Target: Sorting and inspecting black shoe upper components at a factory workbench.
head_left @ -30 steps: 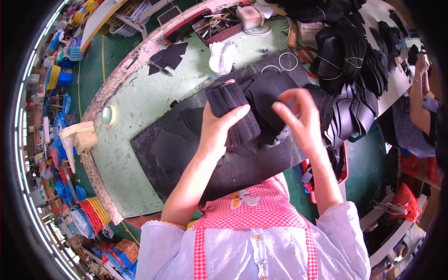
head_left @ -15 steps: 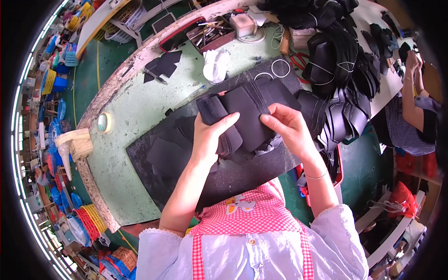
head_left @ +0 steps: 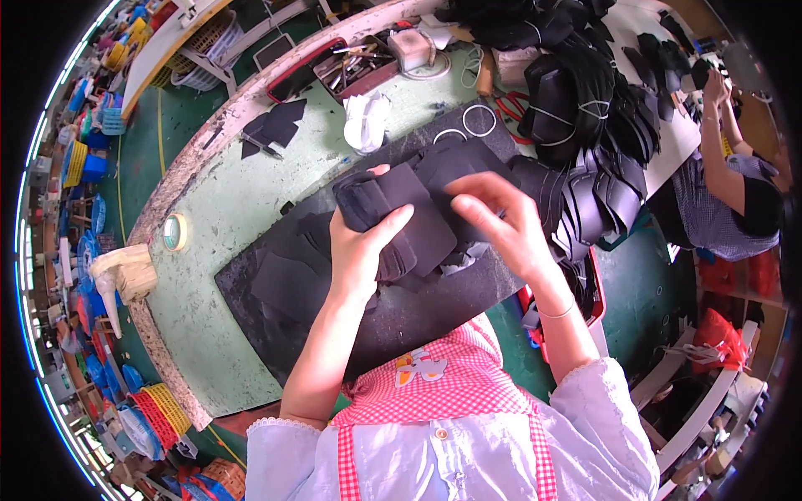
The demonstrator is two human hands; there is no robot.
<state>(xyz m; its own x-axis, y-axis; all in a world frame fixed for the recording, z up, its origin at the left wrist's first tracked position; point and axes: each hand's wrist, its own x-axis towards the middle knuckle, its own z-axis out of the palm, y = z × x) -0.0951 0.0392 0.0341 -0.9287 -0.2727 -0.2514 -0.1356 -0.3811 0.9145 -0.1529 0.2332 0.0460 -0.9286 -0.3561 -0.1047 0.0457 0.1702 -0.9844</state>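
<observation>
The left hand (head_left: 363, 250) wraps a stack of black fabric pieces (head_left: 393, 219) above the black mat (head_left: 276, 292); the right hand (head_left: 501, 221), fingers curled, pinches the top piece. A loose grip could fan the stack apart. Beyond the mat sits a small white box (head_left: 411, 48).

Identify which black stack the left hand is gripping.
The black stack of cut pieces at the mat's centre, clamped by the left hand. The bundles tied with bands at the table's far right lie untouched.
</observation>
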